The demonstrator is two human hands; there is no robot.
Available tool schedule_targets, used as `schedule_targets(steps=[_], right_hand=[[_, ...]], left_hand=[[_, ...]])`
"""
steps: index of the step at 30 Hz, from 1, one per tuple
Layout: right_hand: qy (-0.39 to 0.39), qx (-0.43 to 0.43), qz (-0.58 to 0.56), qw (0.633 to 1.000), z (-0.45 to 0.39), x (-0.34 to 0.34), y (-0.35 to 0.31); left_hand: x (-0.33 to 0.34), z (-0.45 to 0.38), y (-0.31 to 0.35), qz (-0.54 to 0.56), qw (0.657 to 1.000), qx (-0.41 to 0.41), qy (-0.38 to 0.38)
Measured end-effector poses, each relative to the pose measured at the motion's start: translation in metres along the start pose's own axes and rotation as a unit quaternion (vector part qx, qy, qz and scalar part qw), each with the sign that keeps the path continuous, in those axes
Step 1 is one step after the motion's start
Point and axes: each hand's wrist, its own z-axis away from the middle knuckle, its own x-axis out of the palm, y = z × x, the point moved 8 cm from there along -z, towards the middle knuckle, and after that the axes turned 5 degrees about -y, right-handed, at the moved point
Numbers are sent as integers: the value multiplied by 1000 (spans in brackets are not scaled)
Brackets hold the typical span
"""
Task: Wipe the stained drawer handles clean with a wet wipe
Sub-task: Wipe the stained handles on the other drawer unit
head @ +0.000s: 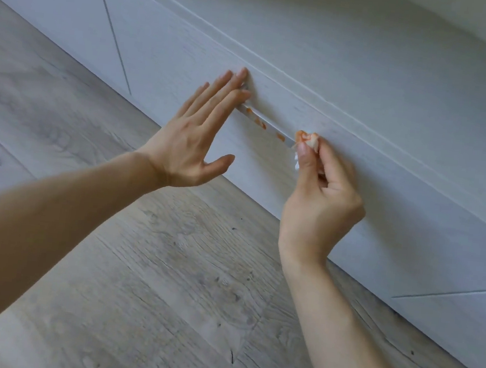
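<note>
Two bare hands reach toward a pale grey drawer front that runs slantwise above a grey wood-grain floor. On that front sits a slim drawer handle, spotted with orange stains along its length. The left hand is spread flat, fingers straight and close together, thumb held out to the side; its fingertips lie against the drawer front at the handle's left end and hold nothing. The right hand is curled, its thumb and forefinger pinching a small crumpled wet wipe. The wipe is white, smeared orange on top, and it touches the right end of the handle.
</note>
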Motion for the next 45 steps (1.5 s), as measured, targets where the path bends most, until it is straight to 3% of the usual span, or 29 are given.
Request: schedule_targets(steps=[5, 10, 16, 21, 26, 32, 39, 42, 45], right_hand=[[11, -22, 2, 1000, 2, -4, -2], [3, -13, -46, 999, -10, -8, -6], [-44, -173, 109, 978, -12, 7, -17], [-92, -248, 208, 942, -5, 6, -12], [-60, -255, 190, 946, 0, 6, -13], [-15, -150, 80, 985, -4, -8, 4], [-10, -201, 116, 973, -10, 3, -12], [-49, -221, 119, 967, -12, 7, -18], [-98, -285, 181, 936, -11, 12, -25]], left_hand=[[-11, 1, -4, -42, 998, 38, -36], [-8, -2, -6, -10, 999, 52, 2], [7, -4, -3, 64, 992, 42, 97], [10, -5, -8, 75, 988, 55, 120], [13, -7, -5, 80, 987, 52, 130], [11, -6, -10, 72, 988, 48, 127], [13, -7, -9, 75, 986, 32, 143], [15, -7, -9, 74, 986, 30, 145], [15, -7, -9, 72, 985, 33, 153]])
